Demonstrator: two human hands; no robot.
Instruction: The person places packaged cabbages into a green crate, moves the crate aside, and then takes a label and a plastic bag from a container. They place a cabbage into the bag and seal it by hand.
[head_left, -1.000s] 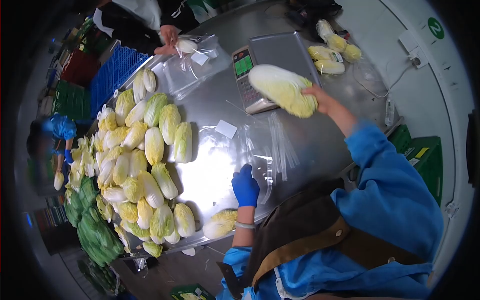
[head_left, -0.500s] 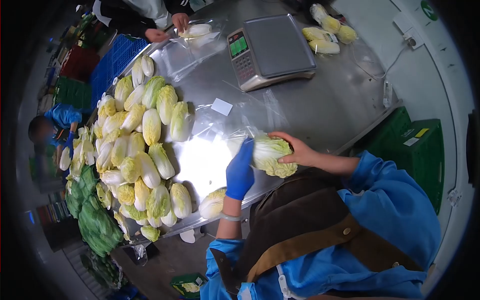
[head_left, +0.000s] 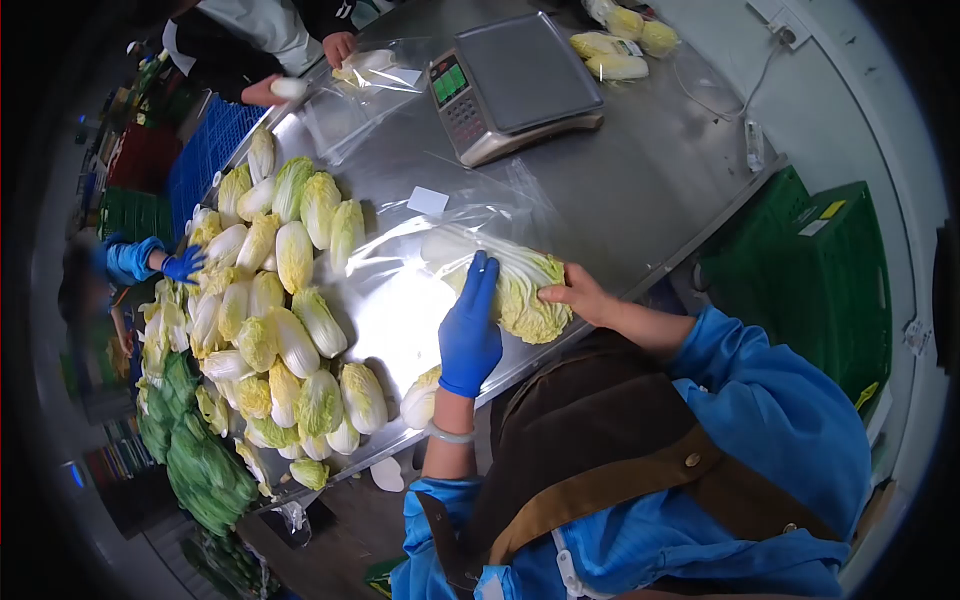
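A pale green-yellow cabbage (head_left: pixel 528 290) lies between my two hands at the table's near edge, its white base toward clear plastic film (head_left: pixel 450 230). My left hand (head_left: pixel 472 330), in a blue glove, rests along the cabbage's left side with its fingers stretched out. My bare right hand (head_left: pixel 583 296) grips the leafy right end, thumb on top. Beyond the film is a small white card (head_left: pixel 428 201). Another cabbage (head_left: pixel 420 398) sits just left of my gloved wrist.
Many cabbages (head_left: pixel 295 256) are piled at left. A scale (head_left: pixel 525 75) stands at the back, wrapped cabbages (head_left: pixel 617 67) beyond it. A person's hand (head_left: pixel 339 48) touches a bagged cabbage; a co-worker's gloved hand (head_left: pixel 184 264) is at the pile. Green crates (head_left: pixel 835 270) stand right.
The cabbage has shifted slightly left and up in view, its white ribs now showing more. Across the table, one hand has lifted a white piece. The co-worker's gloved hand has reached onto the pile.
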